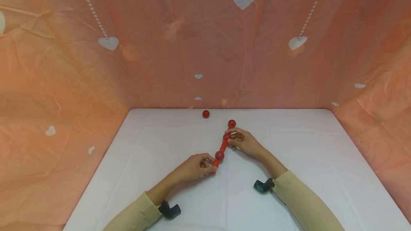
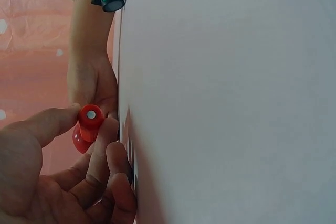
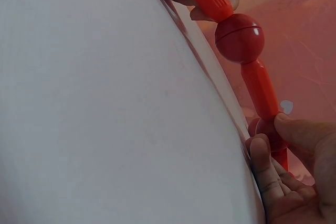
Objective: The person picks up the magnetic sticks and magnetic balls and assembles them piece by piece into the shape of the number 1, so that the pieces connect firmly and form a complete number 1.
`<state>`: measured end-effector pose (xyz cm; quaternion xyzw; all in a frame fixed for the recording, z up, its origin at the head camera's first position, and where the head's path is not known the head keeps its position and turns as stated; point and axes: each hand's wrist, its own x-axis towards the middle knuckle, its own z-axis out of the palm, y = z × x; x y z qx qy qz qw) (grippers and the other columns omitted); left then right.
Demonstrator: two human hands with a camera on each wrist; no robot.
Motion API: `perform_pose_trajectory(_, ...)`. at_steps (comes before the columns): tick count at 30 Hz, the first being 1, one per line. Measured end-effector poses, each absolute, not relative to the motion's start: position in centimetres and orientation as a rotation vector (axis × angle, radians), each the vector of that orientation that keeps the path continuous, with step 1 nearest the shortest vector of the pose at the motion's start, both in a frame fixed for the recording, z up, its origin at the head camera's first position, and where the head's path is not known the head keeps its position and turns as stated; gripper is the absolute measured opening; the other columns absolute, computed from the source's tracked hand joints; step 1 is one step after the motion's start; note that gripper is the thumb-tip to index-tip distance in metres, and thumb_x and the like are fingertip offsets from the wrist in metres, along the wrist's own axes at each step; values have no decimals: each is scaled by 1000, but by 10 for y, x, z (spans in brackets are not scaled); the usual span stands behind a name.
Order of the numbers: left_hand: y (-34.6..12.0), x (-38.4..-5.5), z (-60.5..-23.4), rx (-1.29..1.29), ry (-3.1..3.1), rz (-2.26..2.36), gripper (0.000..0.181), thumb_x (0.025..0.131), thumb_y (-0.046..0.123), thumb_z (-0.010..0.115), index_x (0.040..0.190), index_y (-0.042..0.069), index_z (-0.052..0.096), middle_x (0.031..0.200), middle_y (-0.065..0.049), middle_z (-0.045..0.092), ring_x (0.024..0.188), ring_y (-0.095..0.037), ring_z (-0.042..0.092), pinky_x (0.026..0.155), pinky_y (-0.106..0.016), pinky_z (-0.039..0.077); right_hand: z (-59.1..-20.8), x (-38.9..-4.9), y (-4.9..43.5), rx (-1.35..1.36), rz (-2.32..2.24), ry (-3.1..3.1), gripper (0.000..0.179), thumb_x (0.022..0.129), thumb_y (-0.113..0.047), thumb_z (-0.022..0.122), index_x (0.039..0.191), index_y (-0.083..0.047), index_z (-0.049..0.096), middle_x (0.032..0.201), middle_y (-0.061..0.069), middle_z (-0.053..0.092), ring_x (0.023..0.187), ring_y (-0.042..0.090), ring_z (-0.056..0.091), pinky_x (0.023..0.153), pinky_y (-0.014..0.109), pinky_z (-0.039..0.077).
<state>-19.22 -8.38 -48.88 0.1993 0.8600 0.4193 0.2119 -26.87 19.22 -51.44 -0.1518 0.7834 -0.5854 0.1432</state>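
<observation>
A chain of red rods and balls slants over the white table in the head view. My left hand (image 1: 196, 167) pinches the near rod (image 1: 216, 163) between thumb and fingers. That rod's free end (image 2: 91, 114) faces the left wrist camera and has a pale round spot. Beyond it comes a ball (image 3: 240, 38), then a middle rod (image 3: 260, 89). With thumb and fingers, my right hand (image 1: 245, 142) holds the chain at the second ball (image 1: 227, 137), partly hidden by the fingers. A third ball (image 1: 232, 123) tops the far rod.
A loose red ball (image 1: 206, 114) lies near the back edge of the white table (image 1: 154, 134). Orange sheeting (image 1: 199, 56) with pale hearts rises behind and at both sides. Dark wrist cameras sit at the left sleeve (image 1: 138, 211) and the right sleeve (image 1: 305, 199).
</observation>
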Motion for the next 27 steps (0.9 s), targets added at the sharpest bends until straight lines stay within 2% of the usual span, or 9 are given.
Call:
perform_pose_trajectory(10,-86,-191,-487,539,2401,1155,24,100,30,79,115,13,73,83,4,70,72,-14,61,63,-27,51,-514,-269,192,-445,-1703,2248,40,105,-10,69,145,-10,64,116,13,68,98,25,70,85,30,61)
perform_pose_trajectory(17,-93,-192,-484,520,2477,1102,21,101,35,75,114,18,74,86,7,70,79,-16,61,69,-31,51,-514,-269,192,-437,-1716,2233,40,105,-9,69,144,-9,64,116,13,71,96,25,70,85,30,61)
perform_pose_trajectory(27,-102,-208,-474,471,2591,1080,17,103,33,74,115,21,73,91,5,71,83,-16,63,72,-33,55,-515,-270,192,-432,-1706,2234,40,105,-10,69,145,-9,64,117,11,72,97,24,70,85,30,61)
